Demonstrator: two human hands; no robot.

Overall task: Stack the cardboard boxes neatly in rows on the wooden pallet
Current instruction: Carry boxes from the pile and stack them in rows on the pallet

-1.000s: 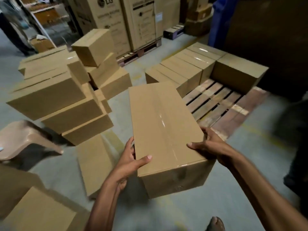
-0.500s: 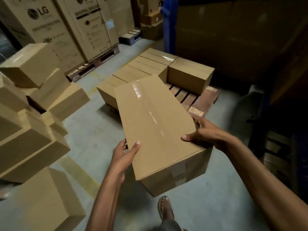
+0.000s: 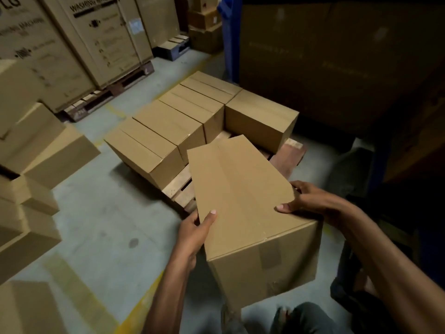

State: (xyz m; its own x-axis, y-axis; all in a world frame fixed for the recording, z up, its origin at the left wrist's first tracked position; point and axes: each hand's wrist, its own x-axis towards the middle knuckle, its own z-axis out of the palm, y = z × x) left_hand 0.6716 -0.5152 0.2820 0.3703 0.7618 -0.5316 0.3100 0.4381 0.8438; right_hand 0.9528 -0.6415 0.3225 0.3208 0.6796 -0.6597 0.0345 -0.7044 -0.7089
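Fingers [image 3: 210,216] of left hand [image 3: 192,233] and right hand [image 3: 310,201] clamped on cardboard box [image 3: 243,196] over pallet [image 3: 178,185], cartons [image 3: 101,39] marked WASHING MACHINE, LG

At the centre of your view the near box [image 3: 245,196] is plain tan cardboard, with a faint clear tape strip [image 3: 232,189] down its top seam and a darker greyish tape patch [image 3: 271,256] on its end face; the row of boxes [image 3: 168,124] at 11 o'clock from it is the same unmarked tan; the pallet [image 3: 179,186] shows pale yellowish slats, with one reddish-brown board [image 3: 286,160] at 2 o'clock; your floor [image 3: 108,225] is dull grey concrete crossed by a yellow painted line [image 3: 142,307] at 7 o'clock; the tall cartons [image 3: 101,37] at 11 o'clock carry black lettering and pictograms on tan; a blue post [image 3: 228,44] stands at 12 o'clock; the loose boxes [image 3: 36,150] at 9 o'clock are tan too.
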